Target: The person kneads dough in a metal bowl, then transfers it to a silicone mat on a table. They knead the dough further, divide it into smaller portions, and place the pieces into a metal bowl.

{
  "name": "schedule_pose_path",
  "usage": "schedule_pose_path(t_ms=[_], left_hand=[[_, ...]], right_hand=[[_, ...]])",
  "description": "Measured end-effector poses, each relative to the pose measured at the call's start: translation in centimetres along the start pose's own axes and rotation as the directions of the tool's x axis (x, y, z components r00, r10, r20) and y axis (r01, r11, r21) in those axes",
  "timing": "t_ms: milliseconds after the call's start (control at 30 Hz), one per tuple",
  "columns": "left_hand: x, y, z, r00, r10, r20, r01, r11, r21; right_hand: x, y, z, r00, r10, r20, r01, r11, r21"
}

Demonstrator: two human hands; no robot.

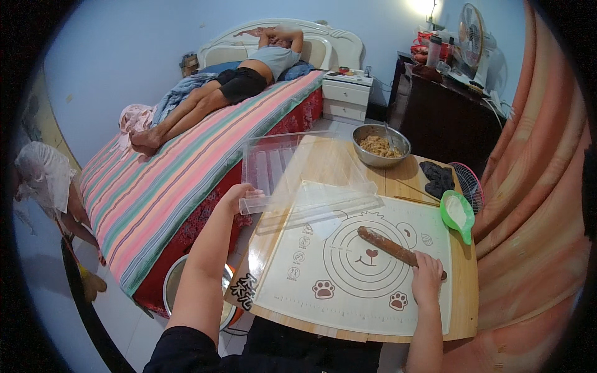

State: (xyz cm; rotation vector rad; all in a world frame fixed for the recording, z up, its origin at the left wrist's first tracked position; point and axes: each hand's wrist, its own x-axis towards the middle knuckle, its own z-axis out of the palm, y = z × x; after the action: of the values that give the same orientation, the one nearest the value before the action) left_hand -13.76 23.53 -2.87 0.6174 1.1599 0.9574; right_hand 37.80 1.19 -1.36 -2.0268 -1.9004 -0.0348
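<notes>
My left hand [239,196] grips the near left corner of a clear plastic box [278,204], its fingers bent around the rim. The box is tilted over the far left part of the table, and the surface shows through it. My right hand [427,273] is closed around the near right end of a brown wooden rolling pin [390,247]. The pin slants across a cream baking mat [360,316] printed with a bear face, rings and paw marks. A pale dusting shows on the pin.
Beyond the mat stand a metal bowl [356,149] of chopped filling with a utensil, a dark cloth [437,179] and thin sticks [415,200]. A green scoop [467,235] holds white flour at right. A person [277,61] lies on the striped bed [205,155]; another person [46,177] is far left.
</notes>
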Motion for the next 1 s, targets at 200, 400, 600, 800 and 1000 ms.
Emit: schedule_pose_path(t_ms=[200, 400, 600, 800, 1000], left_hand=[[3.3, -1.5, -0.8, 0.994, -0.002, 0.106, -0.011, 0.992, 0.124], [-1.1, -0.7, -2.5, 0.994, 0.092, -0.053, -0.071, 0.948, 0.31], [-16.3, -4.7, -6.5, 0.989, 0.142, -0.049, -0.114, 0.921, 0.373], [-29.4, -16.9, -15.7, 0.901, 0.237, -0.364, -0.015, 0.855, 0.519], [-35.1, -29.5, -21.8, 0.584, 0.503, -0.637, 0.124, 0.72, 0.683]], right_hand=[[-0.1, 0.0, 0.1, 0.999, -0.012, -0.036, 0.012, 1.0, 0.008], [-0.4, -0.1, -0.2, 1.0, 0.025, -0.003, -0.025, 1.0, 0.0], [-0.6, 0.4, -0.1, 0.995, 0.094, -0.016, -0.095, 0.994, -0.054], [-0.3, 1.3, 0.6, 0.999, 0.046, -0.018, -0.048, 0.991, -0.128], [-1.7, -2.5, -1.8, 0.996, 0.09, 0.022, -0.087, 0.99, -0.115]])
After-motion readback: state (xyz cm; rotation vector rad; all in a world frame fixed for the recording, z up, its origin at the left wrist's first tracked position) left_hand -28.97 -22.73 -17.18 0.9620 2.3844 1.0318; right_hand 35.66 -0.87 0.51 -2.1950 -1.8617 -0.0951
